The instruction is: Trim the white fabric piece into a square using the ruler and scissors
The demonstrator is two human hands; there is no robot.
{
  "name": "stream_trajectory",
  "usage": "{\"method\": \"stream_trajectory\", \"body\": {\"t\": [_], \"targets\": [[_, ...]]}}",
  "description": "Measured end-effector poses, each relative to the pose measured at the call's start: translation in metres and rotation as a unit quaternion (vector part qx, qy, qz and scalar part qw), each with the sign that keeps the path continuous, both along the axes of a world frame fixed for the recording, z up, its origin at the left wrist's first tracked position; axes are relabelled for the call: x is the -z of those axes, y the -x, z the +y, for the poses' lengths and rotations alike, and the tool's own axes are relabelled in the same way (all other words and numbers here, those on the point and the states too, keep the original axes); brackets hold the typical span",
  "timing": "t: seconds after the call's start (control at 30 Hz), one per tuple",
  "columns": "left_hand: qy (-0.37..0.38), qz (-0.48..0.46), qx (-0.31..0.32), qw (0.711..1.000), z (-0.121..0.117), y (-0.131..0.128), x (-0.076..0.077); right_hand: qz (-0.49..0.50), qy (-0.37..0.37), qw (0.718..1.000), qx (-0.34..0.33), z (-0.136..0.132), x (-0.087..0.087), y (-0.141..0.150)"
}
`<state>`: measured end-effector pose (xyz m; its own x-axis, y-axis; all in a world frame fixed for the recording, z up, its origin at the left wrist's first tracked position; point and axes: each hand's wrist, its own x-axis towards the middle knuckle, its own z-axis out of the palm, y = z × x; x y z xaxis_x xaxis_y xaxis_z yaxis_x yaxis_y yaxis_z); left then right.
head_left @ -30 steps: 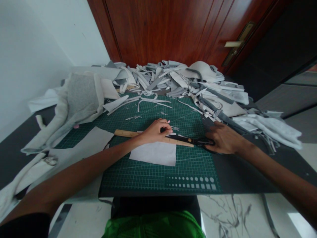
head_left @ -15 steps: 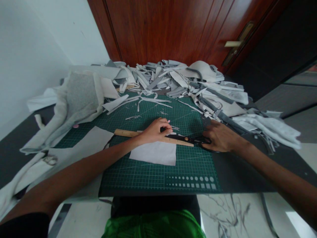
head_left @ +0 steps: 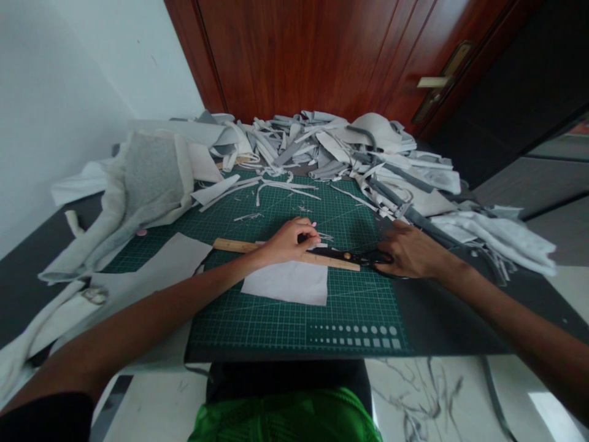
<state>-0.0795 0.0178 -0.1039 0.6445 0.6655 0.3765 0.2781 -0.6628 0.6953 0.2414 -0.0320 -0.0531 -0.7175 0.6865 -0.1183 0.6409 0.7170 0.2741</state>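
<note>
My right hand (head_left: 411,250) is wrapped round the handles of black scissors (head_left: 347,256), whose blades point left along a wooden ruler (head_left: 338,264). A piece of white fabric (head_left: 288,284) lies flat on the green cutting mat (head_left: 276,325), partly under the ruler. Thumb and forefinger of my left hand (head_left: 289,241) are pinched together at the fabric's far edge, just beyond the ruler and by the blade tips. That hand and its wrist cover part of the ruler. How far the blades reach into the fabric is hard to make out.
Thin offcuts (head_left: 288,186) lie on the mat's far part. A heap of grey and white scraps (head_left: 317,144) lines the table's back by the wooden door (head_left: 299,55). Larger fabric (head_left: 151,172) is piled at left, and another flat sheet (head_left: 170,264) lies near my left forearm.
The scissors and right hand have shifted very slightly, and a white sliver by the blades shows less. My left hand, the ruler and the fabric have stayed in place.
</note>
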Motion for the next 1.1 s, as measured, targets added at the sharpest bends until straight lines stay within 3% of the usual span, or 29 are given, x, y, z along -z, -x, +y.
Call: {"method": "stream_trajectory", "body": {"t": [0.43, 0.73, 1.1], "targets": [[0.030, -0.007, -0.004, 1.000, 0.000, 0.001, -0.004, -0.002, 0.002, 1.000, 0.018, 0.000, 0.000, -0.001], [0.028, -0.020, -0.001, 0.999, 0.002, 0.002, -0.003, -0.001, 0.045, 0.998, 0.041, -0.008, 0.001, 0.008], [0.026, -0.040, 0.006, 0.999, 0.000, 0.003, -0.004, -0.003, 0.032, 0.999, 0.043, -0.004, -0.004, 0.018]]}}
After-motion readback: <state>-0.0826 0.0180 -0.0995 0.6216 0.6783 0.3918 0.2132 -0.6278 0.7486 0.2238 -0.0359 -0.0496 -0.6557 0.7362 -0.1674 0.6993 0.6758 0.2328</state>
